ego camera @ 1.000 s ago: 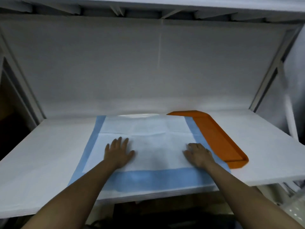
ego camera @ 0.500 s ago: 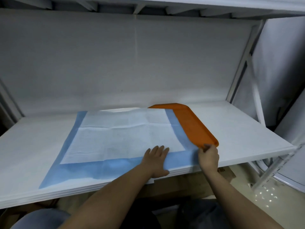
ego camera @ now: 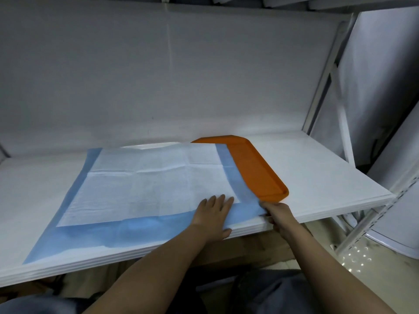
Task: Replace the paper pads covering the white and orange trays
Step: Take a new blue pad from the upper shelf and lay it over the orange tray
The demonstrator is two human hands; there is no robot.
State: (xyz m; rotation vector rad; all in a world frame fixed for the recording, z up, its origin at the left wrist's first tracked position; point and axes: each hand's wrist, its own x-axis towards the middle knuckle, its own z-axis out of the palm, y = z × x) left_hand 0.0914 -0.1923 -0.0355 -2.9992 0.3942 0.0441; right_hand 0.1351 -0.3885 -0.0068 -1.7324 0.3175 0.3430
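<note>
Head view, the only 1 supplied: your left hand [ego camera: 213, 215] lies flat with its fingers spread on the near right part of the blue-bordered paper pad [ego camera: 149, 184], pressing it onto the white shelf [ego camera: 317, 177]. Your right hand [ego camera: 277, 213] has its grip closed on the pad's near right corner, just below the near end of the orange tray [ego camera: 256, 171]; whether that tray's lip is also caught in the pinch cannot be told. The pad covers the orange tray's left part and leaves its right side and far corner bare. A thin strip of the white tray [ego camera: 147, 146] shows past the pad's far edge; the rest is hidden underneath. Judgement: the step in hand is handling this pad by its corner, either squaring it over the trays or starting to lift it. The next move calls for a steady pull at the corner while the flat hand governs slack, or releases, so the thin sheet does not tear or drag the trays.
</note>
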